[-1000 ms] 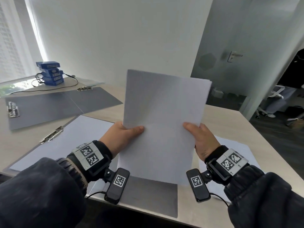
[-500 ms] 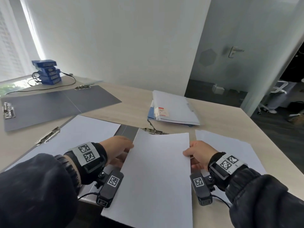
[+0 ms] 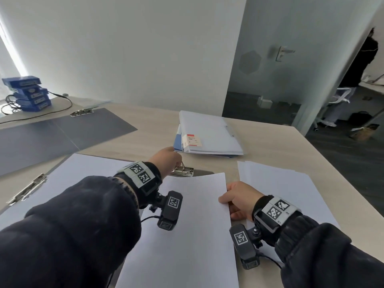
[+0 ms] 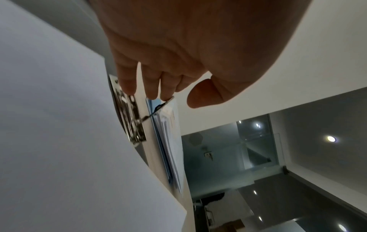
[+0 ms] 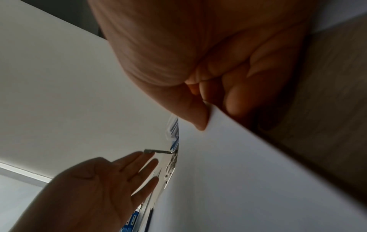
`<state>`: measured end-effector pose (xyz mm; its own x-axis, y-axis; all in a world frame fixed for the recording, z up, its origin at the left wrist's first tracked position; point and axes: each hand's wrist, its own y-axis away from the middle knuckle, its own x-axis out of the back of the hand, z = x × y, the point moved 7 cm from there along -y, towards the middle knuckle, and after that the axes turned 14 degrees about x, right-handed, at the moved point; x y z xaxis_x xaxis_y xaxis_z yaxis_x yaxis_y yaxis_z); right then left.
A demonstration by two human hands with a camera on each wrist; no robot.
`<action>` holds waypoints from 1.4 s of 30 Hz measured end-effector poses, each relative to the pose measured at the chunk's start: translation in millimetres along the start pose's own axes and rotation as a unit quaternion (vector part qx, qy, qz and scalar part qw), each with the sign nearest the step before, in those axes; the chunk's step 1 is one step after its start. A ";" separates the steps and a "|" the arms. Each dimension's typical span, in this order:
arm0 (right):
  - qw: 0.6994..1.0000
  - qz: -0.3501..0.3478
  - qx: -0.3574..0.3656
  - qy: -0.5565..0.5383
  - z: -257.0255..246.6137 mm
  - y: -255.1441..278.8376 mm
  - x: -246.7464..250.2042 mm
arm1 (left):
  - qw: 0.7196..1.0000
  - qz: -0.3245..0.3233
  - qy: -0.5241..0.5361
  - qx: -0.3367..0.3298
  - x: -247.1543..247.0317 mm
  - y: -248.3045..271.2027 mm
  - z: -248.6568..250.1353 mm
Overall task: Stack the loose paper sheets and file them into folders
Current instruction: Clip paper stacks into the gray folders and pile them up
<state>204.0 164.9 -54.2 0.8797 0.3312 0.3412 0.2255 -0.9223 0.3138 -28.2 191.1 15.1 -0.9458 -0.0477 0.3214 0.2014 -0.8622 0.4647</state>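
A stack of white paper sheets [image 3: 187, 225] lies flat on a grey folder whose metal clip [image 3: 184, 171] sits just past the stack's far edge. My left hand [image 3: 169, 161] reaches forward to that clip. In the left wrist view its straight fingers [image 4: 127, 84] touch the raised clip lever [image 4: 158, 108], and the thumb stands apart. My right hand [image 3: 232, 198] pinches the stack's right edge, thumb [image 5: 190, 113] on top and fingers underneath. The folder under the sheets is mostly hidden.
An open folder holding paper [image 3: 79, 179] lies to the left, with an open grey folder [image 3: 62, 134] behind it. Closed blue and white folders [image 3: 207, 136] are piled ahead. Loose sheets [image 3: 280, 188] lie to the right. Blue boxes [image 3: 27, 93] stand at the far left.
The stack went from upright in both hands to flat on the folder. My left hand let go and moved forward to the clip. My right hand kept its hold.
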 end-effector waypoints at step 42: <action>0.994 0.018 -0.011 0.108 -20.2 -24.5 -11.8 | 0.982 -0.021 -0.104 0.157 76.2 -28.7 -85.6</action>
<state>179.7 187.6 -48.0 0.7764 0.3358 0.5334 0.1848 -0.9303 0.3167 -127.8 169.1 -44.4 -0.8892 0.1172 0.4422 0.2624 -0.6612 0.7028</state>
